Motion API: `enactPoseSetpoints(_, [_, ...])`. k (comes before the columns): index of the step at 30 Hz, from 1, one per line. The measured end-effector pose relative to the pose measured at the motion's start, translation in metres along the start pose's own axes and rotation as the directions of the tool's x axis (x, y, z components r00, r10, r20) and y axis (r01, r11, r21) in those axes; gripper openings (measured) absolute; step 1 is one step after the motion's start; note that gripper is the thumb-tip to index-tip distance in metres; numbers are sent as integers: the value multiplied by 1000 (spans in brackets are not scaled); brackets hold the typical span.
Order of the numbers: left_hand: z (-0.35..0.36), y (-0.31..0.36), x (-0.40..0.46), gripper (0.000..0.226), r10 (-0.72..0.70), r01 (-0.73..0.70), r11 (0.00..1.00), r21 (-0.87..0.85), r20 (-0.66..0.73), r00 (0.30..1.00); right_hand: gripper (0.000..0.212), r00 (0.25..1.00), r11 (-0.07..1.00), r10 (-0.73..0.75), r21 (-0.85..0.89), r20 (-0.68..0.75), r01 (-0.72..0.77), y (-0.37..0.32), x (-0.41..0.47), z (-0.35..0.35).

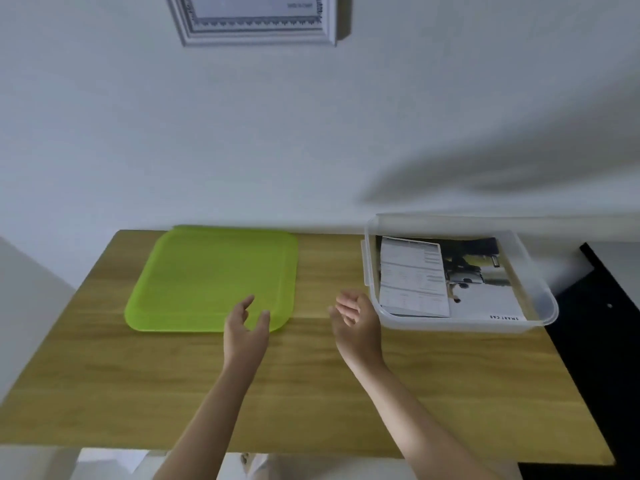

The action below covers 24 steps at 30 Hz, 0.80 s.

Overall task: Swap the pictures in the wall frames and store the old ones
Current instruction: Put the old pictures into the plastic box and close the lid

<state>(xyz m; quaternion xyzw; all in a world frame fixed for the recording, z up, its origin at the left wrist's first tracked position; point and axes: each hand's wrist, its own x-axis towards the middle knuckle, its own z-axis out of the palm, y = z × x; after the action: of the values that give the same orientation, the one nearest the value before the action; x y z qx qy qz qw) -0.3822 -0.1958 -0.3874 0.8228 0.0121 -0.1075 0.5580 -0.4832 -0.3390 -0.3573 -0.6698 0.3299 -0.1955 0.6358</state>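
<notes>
Clear plastic box (540,317) sits at the right rear of the wooden table (173,393), lid off, its far wall close to the white wall (242,133). Inside: a large printed picture (485,292) lying flat, dark vehicle-like image, lettering along its near edge reading "SMART CAR". On top of it, toward the box's left side, a white printed sheet (412,275) with lines of small text, not legible. Both lie flat below the rim.

Green translucent lid (207,275) lies flat on the table to the left of the box, well apart from it, its far edge near the wall.

Wall frame (256,26), white with moulded border, hangs above the lid; only its lower part is in view, with a pale sheet and decorative border inside.

Left hand (246,327) is over the lid's near right corner, fingers loosely spread, thumb apart, grasping nothing; whether the fingertips touch the lid cannot be told. Right hand (356,317) is just beside the box's near left corner, palm turned inward, fingers loosely curled, empty, not touching the box.

Dark panel (595,341) stands at the table's right edge.
</notes>
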Motion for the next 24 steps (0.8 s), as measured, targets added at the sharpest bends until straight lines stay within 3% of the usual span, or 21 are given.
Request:
enactPoseSetpoints(6, [-87,-28,62,43,-88,100,992,72,-152,984,39,999,981,45,-187,21,-41,14,25,64])
enactPoseSetpoints(12, [-159,-55,135,46,-129,172,971,166,-244,961,50,987,893,127,-421,-98,-156,30,62,127])
enactPoseSetpoints(16, [-182,-66,177,50,-178,208,942,263,-132,975,56,968,807,216,-535,-124,-249,38,75,156])
enactPoseSetpoints(20, [-182,-67,198,47,-147,141,920,365,-11,989,54,958,752,243,-595,-151,-284,39,79,173])
enactPoseSetpoints(24, [-187,-67,203,44,-156,144,952,271,23,988,56,942,721,220,-608,-254,-333,29,82,174])
